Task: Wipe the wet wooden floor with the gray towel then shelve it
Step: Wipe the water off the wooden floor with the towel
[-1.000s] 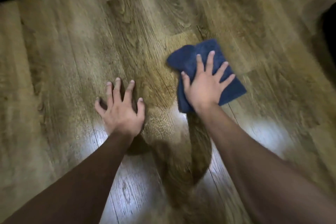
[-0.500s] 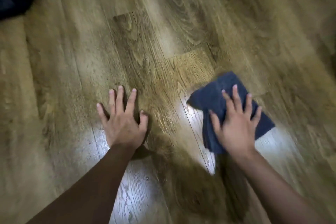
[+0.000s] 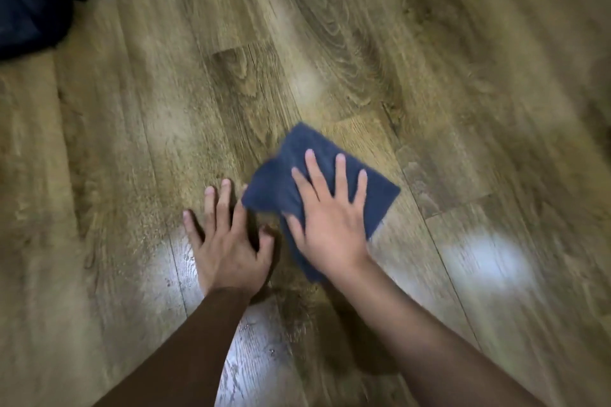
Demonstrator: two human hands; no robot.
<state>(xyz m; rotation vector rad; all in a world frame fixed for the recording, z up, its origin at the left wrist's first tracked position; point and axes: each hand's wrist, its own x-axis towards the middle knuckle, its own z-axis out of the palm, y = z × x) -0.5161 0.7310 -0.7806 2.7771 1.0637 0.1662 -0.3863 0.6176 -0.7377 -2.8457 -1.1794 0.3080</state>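
Observation:
The folded towel point(image 3: 373, 195), dark blue-gray, lies flat on the wooden floor point(image 3: 429, 76) at the centre. My right hand point(image 3: 327, 218) presses down on it, palm flat and fingers spread, covering its near half. My left hand point(image 3: 228, 241) rests flat on the bare floor just left of the towel, fingers apart, holding nothing; the towel's left corner touches its fingertips. Small water droplets glint in the bright patch point(image 3: 244, 337) near my left wrist.
A dark blue bag or cloth point(image 3: 29, 0) lies on the floor at the top left corner. Light glares off the planks point(image 3: 486, 261) to the right of my right forearm. No shelf is in view.
My right hand has slid the towel to the left, from well right of my left hand to right against it. My left hand has stayed planted on the floor.

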